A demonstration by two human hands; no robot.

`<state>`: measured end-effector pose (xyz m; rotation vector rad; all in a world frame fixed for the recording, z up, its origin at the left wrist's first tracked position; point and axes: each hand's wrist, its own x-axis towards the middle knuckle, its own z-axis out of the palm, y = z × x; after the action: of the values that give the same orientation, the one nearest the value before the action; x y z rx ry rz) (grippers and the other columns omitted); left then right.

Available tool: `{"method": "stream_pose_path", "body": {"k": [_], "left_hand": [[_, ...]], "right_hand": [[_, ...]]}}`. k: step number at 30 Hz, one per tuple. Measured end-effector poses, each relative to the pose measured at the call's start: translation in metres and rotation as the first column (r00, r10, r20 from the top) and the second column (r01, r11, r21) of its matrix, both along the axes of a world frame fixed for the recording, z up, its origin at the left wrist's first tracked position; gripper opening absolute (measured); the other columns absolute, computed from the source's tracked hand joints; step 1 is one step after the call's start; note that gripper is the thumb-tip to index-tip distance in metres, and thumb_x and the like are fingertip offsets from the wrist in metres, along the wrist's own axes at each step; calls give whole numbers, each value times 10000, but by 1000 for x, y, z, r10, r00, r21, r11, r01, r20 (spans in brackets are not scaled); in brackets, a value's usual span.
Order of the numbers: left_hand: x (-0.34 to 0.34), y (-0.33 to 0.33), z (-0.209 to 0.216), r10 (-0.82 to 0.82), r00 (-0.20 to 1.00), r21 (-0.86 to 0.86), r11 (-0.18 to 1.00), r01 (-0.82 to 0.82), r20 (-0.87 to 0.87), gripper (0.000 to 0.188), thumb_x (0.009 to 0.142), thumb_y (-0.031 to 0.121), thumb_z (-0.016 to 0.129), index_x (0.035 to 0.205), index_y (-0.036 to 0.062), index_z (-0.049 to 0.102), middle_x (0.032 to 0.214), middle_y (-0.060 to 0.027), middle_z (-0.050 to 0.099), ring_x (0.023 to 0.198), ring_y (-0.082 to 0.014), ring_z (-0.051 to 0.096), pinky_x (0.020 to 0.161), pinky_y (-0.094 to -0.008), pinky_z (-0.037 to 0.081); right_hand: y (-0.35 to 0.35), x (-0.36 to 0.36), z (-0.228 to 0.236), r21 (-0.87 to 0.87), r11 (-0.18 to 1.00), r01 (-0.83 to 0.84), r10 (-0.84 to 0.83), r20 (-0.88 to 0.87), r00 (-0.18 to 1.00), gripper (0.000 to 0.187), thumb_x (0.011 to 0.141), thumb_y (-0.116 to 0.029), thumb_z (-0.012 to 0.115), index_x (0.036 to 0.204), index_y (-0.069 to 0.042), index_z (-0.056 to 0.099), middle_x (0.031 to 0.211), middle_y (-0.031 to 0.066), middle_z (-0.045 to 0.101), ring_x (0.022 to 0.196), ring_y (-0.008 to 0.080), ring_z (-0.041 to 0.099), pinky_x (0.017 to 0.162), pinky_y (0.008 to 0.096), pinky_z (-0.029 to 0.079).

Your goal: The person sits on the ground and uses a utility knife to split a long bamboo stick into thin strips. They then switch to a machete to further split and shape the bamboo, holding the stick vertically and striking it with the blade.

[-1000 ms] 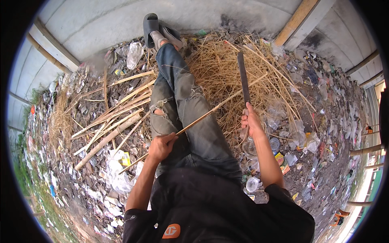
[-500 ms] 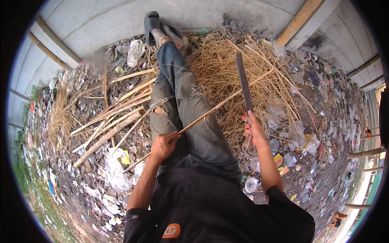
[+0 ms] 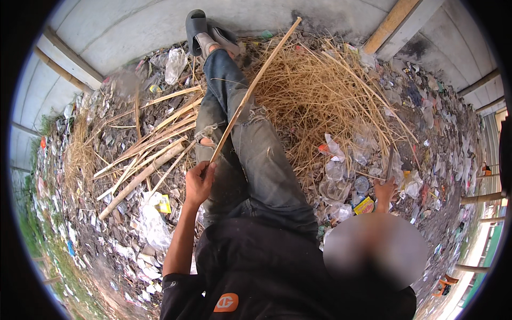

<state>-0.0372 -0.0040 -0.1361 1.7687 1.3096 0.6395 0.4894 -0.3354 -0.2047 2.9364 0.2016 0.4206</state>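
Note:
My left hand (image 3: 199, 182) pinches the lower end of a long split bamboo strip (image 3: 250, 92), which slants up and to the right across my legs. Low over the littered ground on the right is my right hand (image 3: 385, 192), its fingers round the handle end of a machete. The machete's dark blade (image 3: 390, 160) points away from me and looks narrow from this angle. A blurred grey patch hides much of my right forearm.
Bamboo strips (image 3: 160, 140) and a thicker bamboo pole (image 3: 140, 180) lie left of my crossed legs (image 3: 234, 133). A heap of thin shavings (image 3: 314, 90) spreads to their right. Plastic litter covers the ground, and a grey wall (image 3: 144, 26) stands beyond my feet.
My right hand has carried the machete down to the right, away from the strip. The bamboo strip in my left hand has swung to a steeper slant, its far end now near the wall.

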Motion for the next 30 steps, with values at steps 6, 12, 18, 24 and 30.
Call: {"method": "stream_pose_path", "body": {"k": [6,12,18,24,30], "left_hand": [[-1,8,11,48,999,31,998,-48,-19,342,1020,292,626,1006,-37,718,638,-21,605,581,-75,539,543,-267,406],[0,3,10,43,999,70,997,-41,-27,294,1008,252,645,971,-32,715,621,-46,616,560,-95,571,541,-275,430],[-22,-7,-11,39,999,28,999,-38,-26,295,1017,257,636,988,-23,725,613,-23,584,559,-69,516,529,-264,397],[-14,-14,0,20,997,30,999,-18,-78,306,994,299,661,1011,2,736,635,-58,619,560,-154,592,570,-312,459],[17,-7,25,-82,914,447,853,271,-398,299,896,262,734,1075,22,715,1092,-158,666,956,-361,664,787,-440,518]], "right_hand": [[146,-151,40,925,239,-295,843,-47,536,361,838,-202,842,1116,-28,692,1008,109,722,709,148,654,637,282,535],[247,-233,72,935,3,-356,993,41,115,255,855,-149,808,1065,-29,727,873,103,691,655,176,616,633,298,516],[224,-134,48,957,223,-184,820,-82,567,165,899,-81,752,1045,-5,747,886,108,748,725,152,677,675,306,548],[145,-95,-48,603,693,-394,676,-355,646,389,780,-196,801,1135,-53,728,1032,190,735,983,368,705,883,478,555],[115,-139,-150,462,822,-332,568,-708,420,284,799,-200,702,1038,-48,726,1066,219,727,1055,403,689,891,482,556]]}}
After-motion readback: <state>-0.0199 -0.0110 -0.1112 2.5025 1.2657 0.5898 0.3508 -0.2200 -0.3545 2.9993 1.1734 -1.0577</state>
